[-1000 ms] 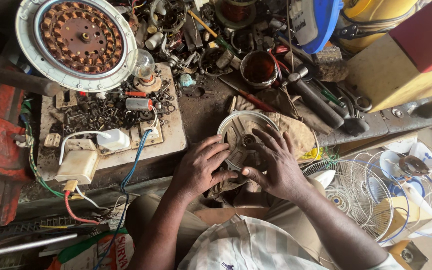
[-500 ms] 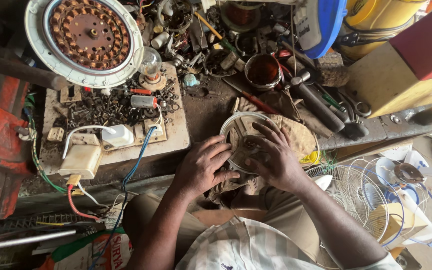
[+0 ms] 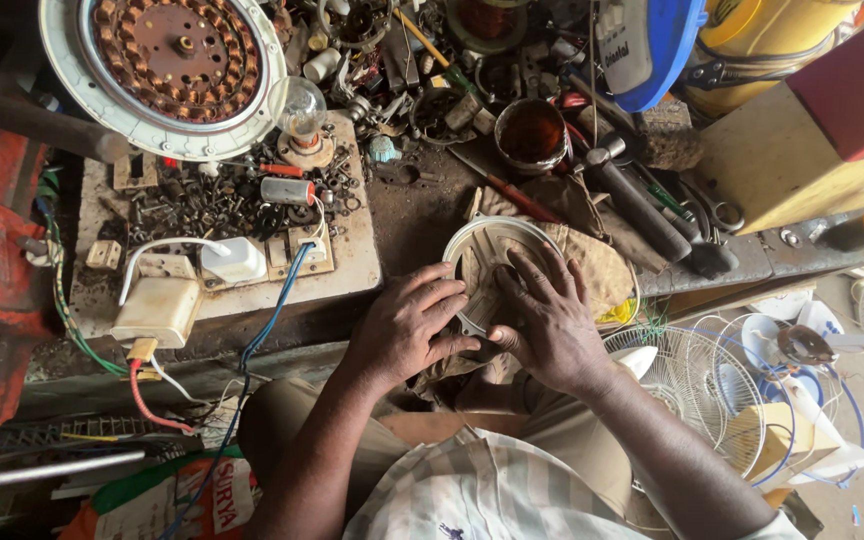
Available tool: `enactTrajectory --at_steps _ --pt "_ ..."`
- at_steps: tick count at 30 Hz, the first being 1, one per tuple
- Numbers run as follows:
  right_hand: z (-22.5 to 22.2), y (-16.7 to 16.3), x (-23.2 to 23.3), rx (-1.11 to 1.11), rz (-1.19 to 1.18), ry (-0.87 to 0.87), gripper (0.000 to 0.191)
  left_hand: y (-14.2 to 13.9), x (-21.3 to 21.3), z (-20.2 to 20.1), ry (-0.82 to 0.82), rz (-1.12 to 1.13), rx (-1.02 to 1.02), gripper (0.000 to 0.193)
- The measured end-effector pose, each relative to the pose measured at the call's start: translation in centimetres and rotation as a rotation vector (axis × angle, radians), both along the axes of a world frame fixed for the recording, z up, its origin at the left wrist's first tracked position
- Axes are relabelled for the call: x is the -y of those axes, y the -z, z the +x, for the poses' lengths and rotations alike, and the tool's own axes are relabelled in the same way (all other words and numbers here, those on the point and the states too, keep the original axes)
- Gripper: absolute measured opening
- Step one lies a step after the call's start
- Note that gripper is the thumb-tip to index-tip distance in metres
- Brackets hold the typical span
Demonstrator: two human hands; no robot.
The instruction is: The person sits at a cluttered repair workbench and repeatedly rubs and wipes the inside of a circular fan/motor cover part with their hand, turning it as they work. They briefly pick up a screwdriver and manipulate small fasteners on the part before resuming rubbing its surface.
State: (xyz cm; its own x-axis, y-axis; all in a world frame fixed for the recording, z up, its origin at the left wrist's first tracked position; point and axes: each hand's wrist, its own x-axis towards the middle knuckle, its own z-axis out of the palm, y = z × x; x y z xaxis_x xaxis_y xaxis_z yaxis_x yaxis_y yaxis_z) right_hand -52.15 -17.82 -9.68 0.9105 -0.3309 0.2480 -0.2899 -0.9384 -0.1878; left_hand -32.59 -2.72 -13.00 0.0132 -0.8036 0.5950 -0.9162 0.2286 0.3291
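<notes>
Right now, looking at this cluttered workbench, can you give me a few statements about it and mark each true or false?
1. Both hands rest on the round metal cover. True.
2. The left hand holds a screwdriver. False: it lies flat on the cover.
3. A light bulb stands on the board. True.
4. The wire fan guard sits on the bench. False: it is below, beside the right hand.
</notes>
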Motion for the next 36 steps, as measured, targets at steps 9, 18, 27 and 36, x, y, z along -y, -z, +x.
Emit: enactTrajectory --at_steps 9,18,27,36 --pt "1.1 -2.5 -0.1 -0.147 -0.269 -0.063 0.084 0.1 -0.1 -0.1 -0.012 0.012 -0.006 0.056" --pt "0.2 -3.8 2.5 -0.169 -0.251 -0.203 0.076 0.2 -0.1 -0.1 -0.025 -0.005 -0.018 0.056" --pt "-0.2 -1.7 4.8 -0.075 -0.136 -0.320 0.080 0.2 -0.2 -0.1 -0.023 -0.011 -0.020 0.055" --pt "-0.6 -1.4 5.2 -0.070 -0.033 -0.301 0.074 0.2 -0.3 -0.1 -0.022 -0.014 -0.004 0.055"
